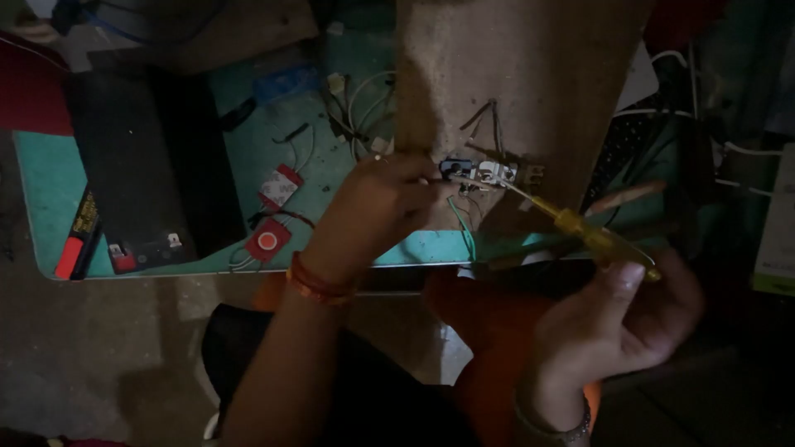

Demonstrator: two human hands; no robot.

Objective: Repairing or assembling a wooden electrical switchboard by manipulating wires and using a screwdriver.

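Dim bench scene, much of it lost to shadow and the frame edges

The wooden board [505, 74] runs off the top edge and covers the desk [50, 182] behind it. The left hand [377, 207] hides its own fingertips against the small white part [489, 172], whose details are too small to tell. The screwdriver [580, 228] handle end sinks into the right hand [617, 319]; both forearms leave the bottom edge.

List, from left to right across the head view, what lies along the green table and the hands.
Black battery → round red part with wires → left hand → small black-and-white connector on the board → yellow-handled screwdriver → right hand.
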